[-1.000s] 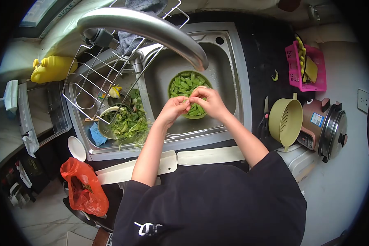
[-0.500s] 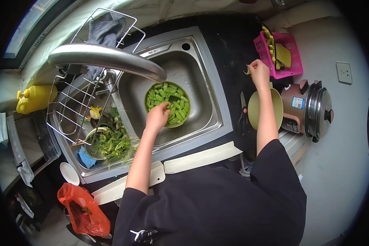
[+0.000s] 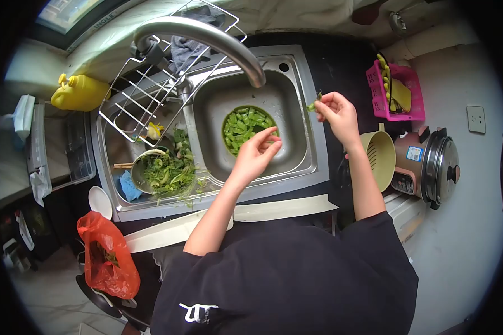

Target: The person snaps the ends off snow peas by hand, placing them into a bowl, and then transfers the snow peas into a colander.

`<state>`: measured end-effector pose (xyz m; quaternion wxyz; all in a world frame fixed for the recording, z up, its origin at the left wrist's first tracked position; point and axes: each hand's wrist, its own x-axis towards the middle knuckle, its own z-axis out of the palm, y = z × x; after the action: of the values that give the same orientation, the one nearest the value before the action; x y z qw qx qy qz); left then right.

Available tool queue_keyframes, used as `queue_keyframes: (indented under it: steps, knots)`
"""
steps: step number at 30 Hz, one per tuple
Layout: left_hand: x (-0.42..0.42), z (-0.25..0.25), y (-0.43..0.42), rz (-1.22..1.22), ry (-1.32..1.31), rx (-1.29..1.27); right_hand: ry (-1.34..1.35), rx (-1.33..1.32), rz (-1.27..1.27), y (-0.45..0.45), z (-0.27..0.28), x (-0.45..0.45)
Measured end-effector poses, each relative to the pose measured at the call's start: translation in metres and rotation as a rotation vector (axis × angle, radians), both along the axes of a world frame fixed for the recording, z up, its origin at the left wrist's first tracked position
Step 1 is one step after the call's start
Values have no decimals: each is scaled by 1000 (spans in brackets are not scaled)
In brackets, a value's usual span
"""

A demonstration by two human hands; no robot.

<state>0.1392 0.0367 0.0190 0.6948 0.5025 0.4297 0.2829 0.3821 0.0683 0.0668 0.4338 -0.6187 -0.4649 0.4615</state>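
Note:
A green bowl of cut green pods (image 3: pixel 243 127) sits in the right sink basin (image 3: pixel 207 111). Over the bowl's right side is my left hand (image 3: pixel 257 153), its fingers apart and nothing visible between them. My right hand (image 3: pixel 338 114) is raised above the sink's right edge, its thumb and fingers pinching a small green pod piece (image 3: pixel 313 105). Leafy green scraps (image 3: pixel 170 173) fill a bowl and spill around it in the left basin.
A faucet (image 3: pixel 207 28) and wire rack (image 3: pixel 145 97) overhang the sink. To the right are a pink basket (image 3: pixel 416 84), a light green colander (image 3: pixel 379 159) and a cooker (image 3: pixel 425 162). A red bag (image 3: pixel 120 273) and a yellow bottle (image 3: pixel 84 92) are at the left.
My right hand has come back from near the pink basket toward the sink, now with a green piece in its fingers. My left hand stays by the bowl, its fingers more spread. The view has shifted.

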Motion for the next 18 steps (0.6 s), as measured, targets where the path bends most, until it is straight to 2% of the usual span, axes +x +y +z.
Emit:
queue_keyframes:
  steps: [3, 7, 9, 11, 14, 17, 18]
  knots:
    - [13, 31, -12, 249, -293, 134, 190, 107, 46, -31, 19, -67]
    - [-6, 58, -20, 370, -239, 243, 309, 152, 100, -58, 31, -106]
    - [-16, 71, -23, 371, 66, 534, 277, 183, 81, -65, 34, -117]
    - [-17, 80, -28, 411, 84, 601, 283, 199, 71, -69, 40, -123]
    - [-26, 76, -26, 415, 293, 899, 328, 182, 96, -76, 50, -129]
    - [-29, 77, -24, 430, 298, 984, 404, 113, 114, -83, 57, -137]
    - [-30, 82, -27, 408, 275, 929, 390, 123, 90, -84, 59, -138]
